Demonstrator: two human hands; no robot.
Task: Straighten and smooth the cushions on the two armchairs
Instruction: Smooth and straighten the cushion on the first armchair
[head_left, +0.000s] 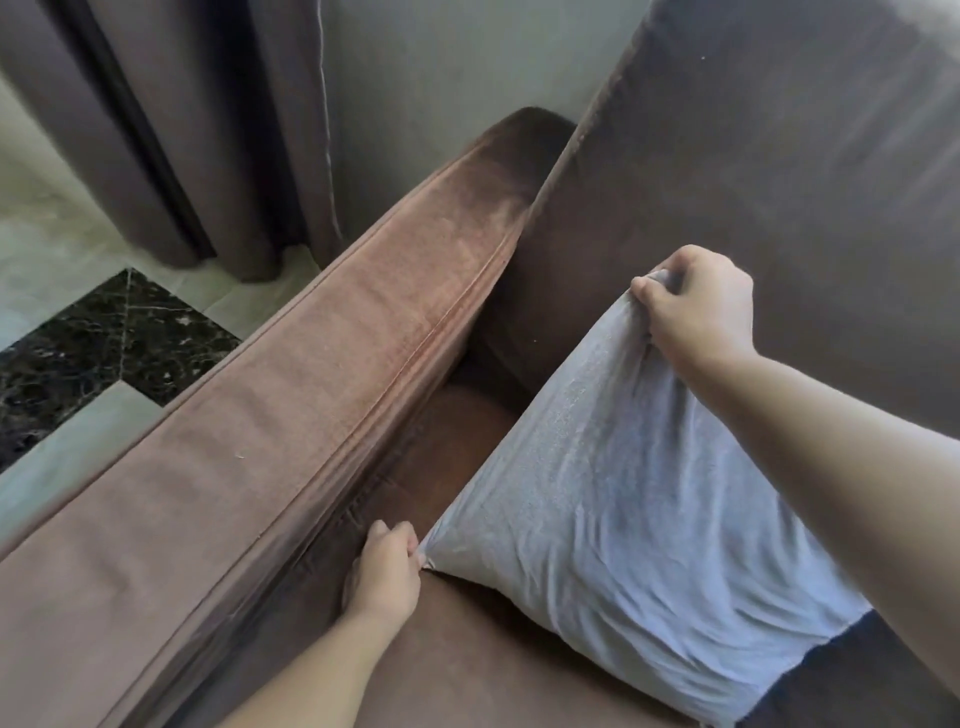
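Observation:
A light grey cushion (613, 509) rests on the seat of a brown armchair (467, 660), leaning toward the backrest (753, 171). My left hand (387, 571) pinches the cushion's lower left corner just above the seat. My right hand (696, 306) grips the upper corner, pulled up against the backrest. The fabric is stretched between the two hands, with some creases showing. My right forearm hides the cushion's right side. Only one armchair is in view.
The chair's wide brown armrest (311, 405) runs diagonally on the left. Beyond it hang grey-brown curtains (171, 130) over a pale tiled floor with a black marble inset (98, 353). A grey wall (441, 78) stands behind the armrest.

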